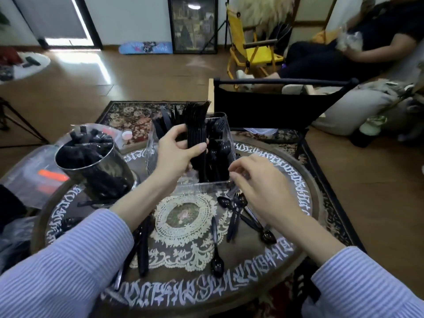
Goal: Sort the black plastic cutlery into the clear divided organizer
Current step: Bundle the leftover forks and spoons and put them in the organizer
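The clear divided organizer (pixel 223 121) stands at the far side of the round table (pixel 296 180). Black knives and spoons stand in its compartments. My left hand (pixel 176 150) grips a thick bundle of black forks (pixel 196 120), tines up, over the organizer. My right hand (pixel 259 187) hovers by the organizer's front right corner, fingers curled and apart, holding nothing that I can see. Loose black spoons (pixel 234 214) lie under it. Another spoon (pixel 216 260) and several knives (pixel 143 244) lie nearer to me.
A shiny metal cup (pixel 91 171) full of black cutlery stands at the left, with clear plastic bags (pixel 29 177) behind it. A black folding chair (pixel 275 106) stands beyond the table. A person sits at the back right.
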